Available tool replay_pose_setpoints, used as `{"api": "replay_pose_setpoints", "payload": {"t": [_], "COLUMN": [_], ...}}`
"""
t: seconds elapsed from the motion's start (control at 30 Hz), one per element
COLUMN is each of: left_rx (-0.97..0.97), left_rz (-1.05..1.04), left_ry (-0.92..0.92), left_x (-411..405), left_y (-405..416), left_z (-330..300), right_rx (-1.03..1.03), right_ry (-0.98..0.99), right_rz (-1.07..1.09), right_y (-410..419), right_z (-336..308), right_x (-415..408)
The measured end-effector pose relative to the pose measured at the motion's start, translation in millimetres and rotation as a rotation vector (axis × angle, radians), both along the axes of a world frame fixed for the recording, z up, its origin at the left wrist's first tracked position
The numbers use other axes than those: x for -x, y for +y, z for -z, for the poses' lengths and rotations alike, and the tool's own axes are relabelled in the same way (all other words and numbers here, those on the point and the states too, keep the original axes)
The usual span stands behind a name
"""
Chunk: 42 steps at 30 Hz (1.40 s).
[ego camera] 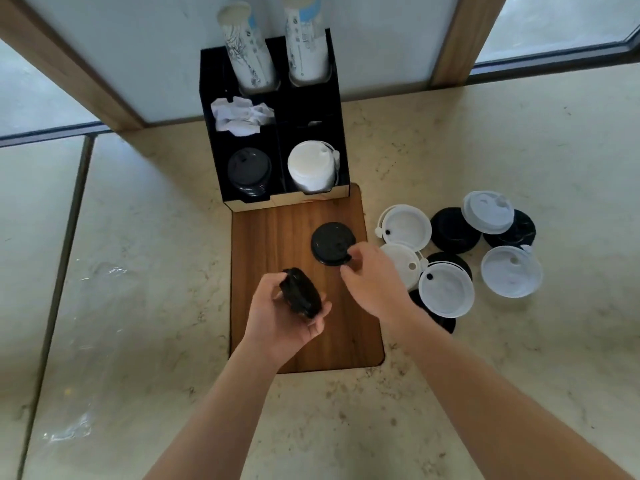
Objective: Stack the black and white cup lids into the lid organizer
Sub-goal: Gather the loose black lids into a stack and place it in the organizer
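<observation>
A: Entry, head view. Where do the hands sit?

B: Left hand (284, 315), centre of the frame, grips a small stack of black lids (300, 292) tilted on edge, fingers curled round it. Right hand (372, 278), just right of centre, pinches the rim of a single black lid (332, 242) lying flat on the wooden board (270, 237).

A: Organizer?

B: Black lid organizer (270, 109) stands at upper centre, touching the board's far edge. Front left compartment holds a black lid stack (248, 171); front right holds a white lid stack (311, 167). Crumpled paper (240, 115) fills the middle left slot; two paper cup sleeves (249, 46) stand in the rear slots.

A: Remaining lids?

B: A loose pile of black and white lids (457, 251) lies on the marble counter (519, 133), right of the board, several overlapping. Some white ones are upside down.
</observation>
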State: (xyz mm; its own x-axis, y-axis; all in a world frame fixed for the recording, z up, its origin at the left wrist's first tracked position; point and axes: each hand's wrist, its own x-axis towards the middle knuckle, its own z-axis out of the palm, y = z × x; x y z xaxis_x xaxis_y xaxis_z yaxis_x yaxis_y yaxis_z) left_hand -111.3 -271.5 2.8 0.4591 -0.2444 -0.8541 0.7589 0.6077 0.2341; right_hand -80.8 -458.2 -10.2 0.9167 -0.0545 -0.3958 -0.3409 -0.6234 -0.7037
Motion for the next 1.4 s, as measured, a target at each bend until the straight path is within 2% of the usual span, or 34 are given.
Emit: {"api": "replay_pose_setpoints", "payload": {"t": [0.13,0.27,0.57,0.77,0.87,1.03,1.2,1.4], "left_rx": [0.191,0.307,0.409,0.104,0.03,0.053,0.166,0.151], "left_rz": [-0.033,-0.035,0.027,0.053,0.034,-0.011,-0.014,0.086], "left_ry": [-0.077,-0.149,-0.244,-0.226,-0.236,-0.219,-0.228,-0.169], "left_x": [6.7,6.3,2.0,-12.2,-18.9,-17.8,-10.9,1.4], "left_y": [14.7,22.3,32.4,36.4,32.4,19.9,12.3,4.0], "left_z": [-4.4,-4.1,3.1,11.3,9.2,1.3,-9.0,-11.3], "right_rx": [0.39,0.566,0.559,0.359,0.29,0.359,0.395,0.457], "right_ry": [-0.041,-0.005,-0.042,0.001,-0.066,-0.179,-0.169,-0.099], "right_rz": [-0.304,-0.415,-0.36,-0.153,-0.144,-0.188,-0.17,-0.248], "right_y": [15.1,24.4,28.5,31.1,37.5,54.7,56.9,47.6], "right_z": [0.9,11.9,33.2,3.7,-20.8,-46.8,-49.9,-58.3], "right_x": [-42.9,-63.8,-56.5,-29.1,-9.0,13.9,19.9,22.9]}}
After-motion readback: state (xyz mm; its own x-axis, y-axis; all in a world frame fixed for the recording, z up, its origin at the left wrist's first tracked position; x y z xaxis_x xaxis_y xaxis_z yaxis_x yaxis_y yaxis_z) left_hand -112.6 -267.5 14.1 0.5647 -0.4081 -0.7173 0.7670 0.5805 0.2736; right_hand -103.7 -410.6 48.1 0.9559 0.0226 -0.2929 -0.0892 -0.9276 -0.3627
